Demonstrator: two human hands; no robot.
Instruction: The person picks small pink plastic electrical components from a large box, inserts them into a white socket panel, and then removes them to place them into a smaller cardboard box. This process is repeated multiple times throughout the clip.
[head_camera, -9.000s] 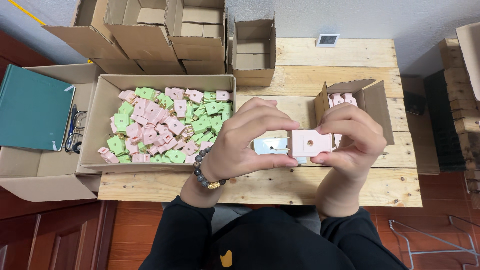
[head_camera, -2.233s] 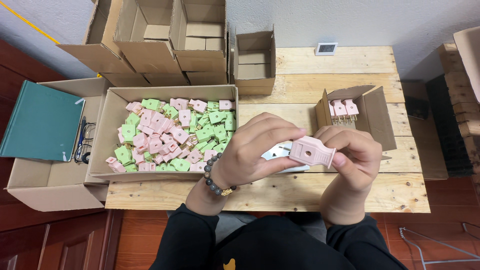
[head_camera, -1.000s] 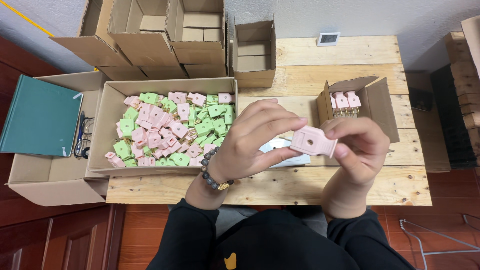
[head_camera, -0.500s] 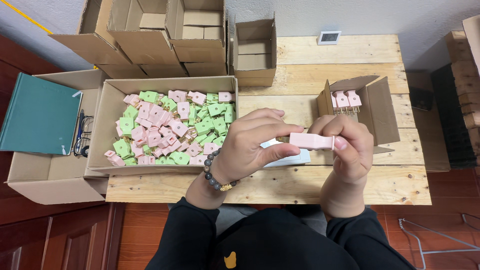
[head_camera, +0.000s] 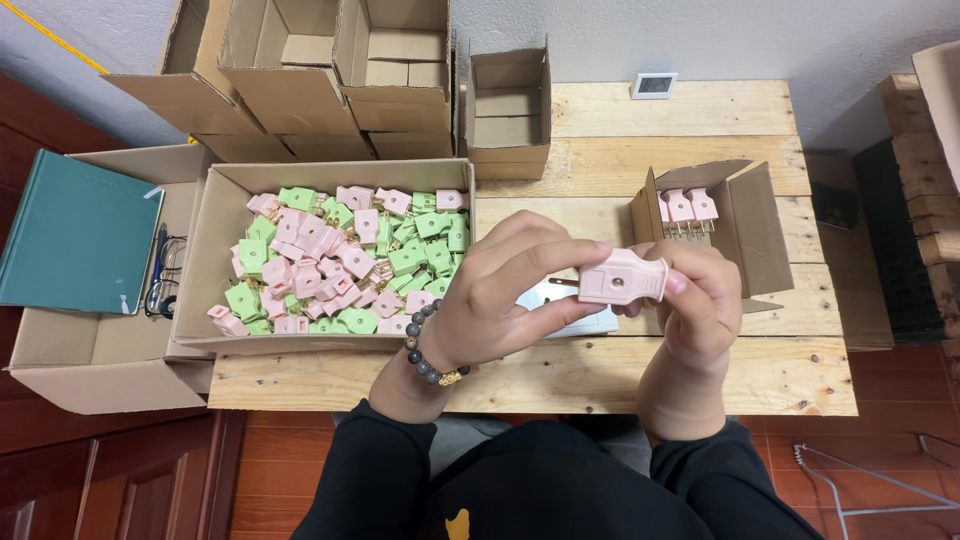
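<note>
Left hand (head_camera: 505, 290) and right hand (head_camera: 700, 300), fingers curled, jointly pinch a pink plug (head_camera: 622, 278) held level above the wooden table (head_camera: 640, 370). Left of the grip, a cardboard box (head_camera: 200, 260) holds pink and green plugs; right of it, a small box (head_camera: 750, 230) holds upright pink plugs (head_camera: 688, 207).

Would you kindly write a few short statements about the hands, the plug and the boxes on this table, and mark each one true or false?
1. Both hands hold one pink plug. True: the left hand and the right hand grip it together.
2. The large box holds only green plugs. False: it holds pink and green plugs mixed.
3. The small box holds pink plugs in a row. True.
4. The left wrist is bare. False: it wears a bead bracelet.
5. A green book lies on the wooden table. False: it lies on a carton beside the table.
</note>
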